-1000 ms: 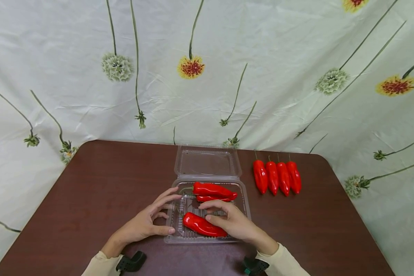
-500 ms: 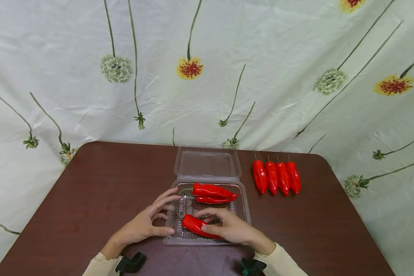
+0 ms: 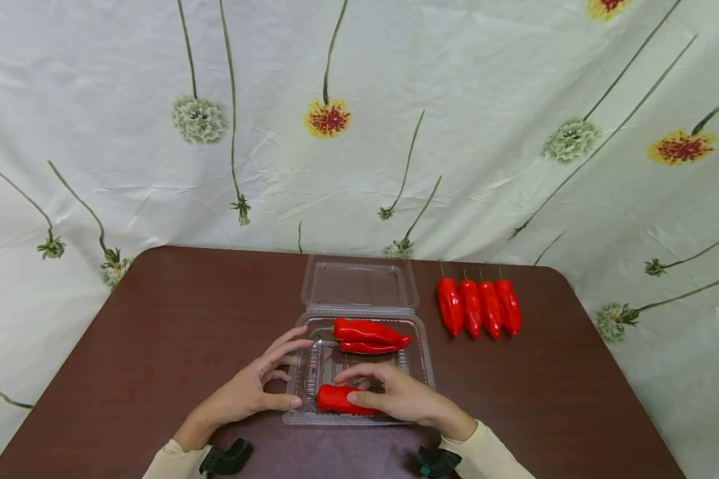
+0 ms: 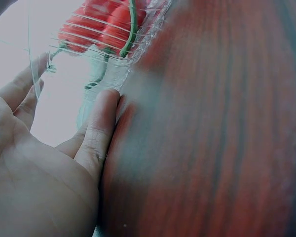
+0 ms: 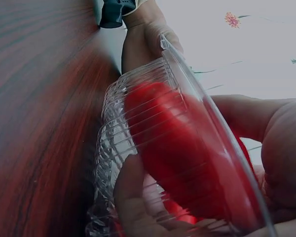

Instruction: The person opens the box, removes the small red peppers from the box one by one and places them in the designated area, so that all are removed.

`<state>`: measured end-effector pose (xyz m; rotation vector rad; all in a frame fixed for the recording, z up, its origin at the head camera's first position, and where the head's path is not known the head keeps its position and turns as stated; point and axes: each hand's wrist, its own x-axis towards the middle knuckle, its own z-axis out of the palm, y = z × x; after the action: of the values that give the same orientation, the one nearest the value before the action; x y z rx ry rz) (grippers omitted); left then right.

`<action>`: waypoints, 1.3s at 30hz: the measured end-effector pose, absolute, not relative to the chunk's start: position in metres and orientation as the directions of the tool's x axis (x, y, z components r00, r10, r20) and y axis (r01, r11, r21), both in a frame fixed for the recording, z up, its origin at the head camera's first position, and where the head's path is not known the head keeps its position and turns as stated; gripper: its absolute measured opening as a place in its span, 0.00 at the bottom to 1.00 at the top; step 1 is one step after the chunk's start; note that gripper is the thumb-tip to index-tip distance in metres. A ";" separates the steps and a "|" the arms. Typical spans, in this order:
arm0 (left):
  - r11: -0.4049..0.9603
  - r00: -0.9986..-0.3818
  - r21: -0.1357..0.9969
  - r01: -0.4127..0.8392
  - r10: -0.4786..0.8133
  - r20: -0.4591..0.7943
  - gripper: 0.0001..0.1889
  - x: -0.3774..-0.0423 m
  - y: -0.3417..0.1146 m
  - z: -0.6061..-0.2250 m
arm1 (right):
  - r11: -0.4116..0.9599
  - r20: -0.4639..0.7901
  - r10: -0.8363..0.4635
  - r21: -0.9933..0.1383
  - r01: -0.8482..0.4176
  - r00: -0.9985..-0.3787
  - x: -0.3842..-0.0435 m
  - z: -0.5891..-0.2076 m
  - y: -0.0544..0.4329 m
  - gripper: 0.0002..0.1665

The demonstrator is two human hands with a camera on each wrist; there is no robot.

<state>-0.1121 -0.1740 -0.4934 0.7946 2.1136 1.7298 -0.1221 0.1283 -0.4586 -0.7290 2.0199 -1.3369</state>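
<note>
A clear plastic clamshell container (image 3: 428, 362) lies on the table with its lid folded back. Two red peppers (image 3: 371, 330) lie side by side across its far part, stems to the left. My right hand (image 3: 401, 397) reaches over the right side and grips another red pepper (image 3: 333, 399) low in the near part, thumb on the near side. Its tip is hidden by the hand. My left hand (image 3: 248, 390) rests at the container's left side with fingers spread, the thumb (image 4: 101, 121) touching the near left corner in the left wrist view.
Several red peppers (image 3: 479, 307) lie in a row on the brown table (image 3: 228, 299) right of the container, stems pointing away. The open lid (image 3: 361, 283) extends behind the container. A flowered cloth (image 3: 455, 133) hangs past the table's back edge.
My right hand has drawn the near pepper towards the container's front wall, and the pepper now lies straighter across. The left hand and the two far peppers stay in place.
</note>
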 end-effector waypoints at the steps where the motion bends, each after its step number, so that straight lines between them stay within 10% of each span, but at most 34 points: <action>1: 0.124 -0.804 0.966 0.229 0.584 0.116 0.41 -0.112 -0.174 -0.493 | 0.339 -0.185 -0.725 -0.934 -0.109 -0.663 -0.122 -0.459 0.128 0.19; 39: 0.130 -0.808 0.966 0.222 0.580 0.108 0.41 -0.112 -0.173 -0.493 | 0.302 -0.180 -0.731 -0.950 -0.076 -0.658 -0.125 -0.452 0.132 0.28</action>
<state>-0.1115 -0.1727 -0.4931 0.7821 2.1186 1.7271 -0.1251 0.1315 -0.4518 -0.7158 1.9640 -1.3845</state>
